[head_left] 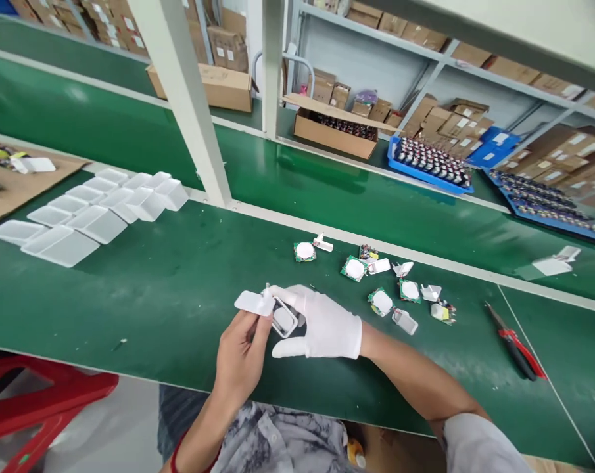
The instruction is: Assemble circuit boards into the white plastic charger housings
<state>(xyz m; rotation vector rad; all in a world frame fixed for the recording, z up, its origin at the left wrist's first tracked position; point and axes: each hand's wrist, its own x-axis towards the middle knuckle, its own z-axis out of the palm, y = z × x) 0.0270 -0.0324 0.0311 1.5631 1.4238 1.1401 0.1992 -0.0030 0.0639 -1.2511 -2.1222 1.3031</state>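
Note:
Just above the green bench top, my bare left hand pinches a flat white plastic piece with rounded corners. My right hand, in a white glove, curls its fingers around a small white rectangular housing with a raised rim. Its thumb stretches out below the housing. The two pieces meet or overlap between my hands; a small light-coloured part stands up there, too small to name. Right of my gloved hand lie several green circuit boards with white round pads and small white plastic pieces beside them.
Red-handled long-nose pliers lie to the right. Translucent white plastic boxes stand in rows at the left. Across the bench are a post, an open carton and a blue tray of parts. A red stool stands lower left.

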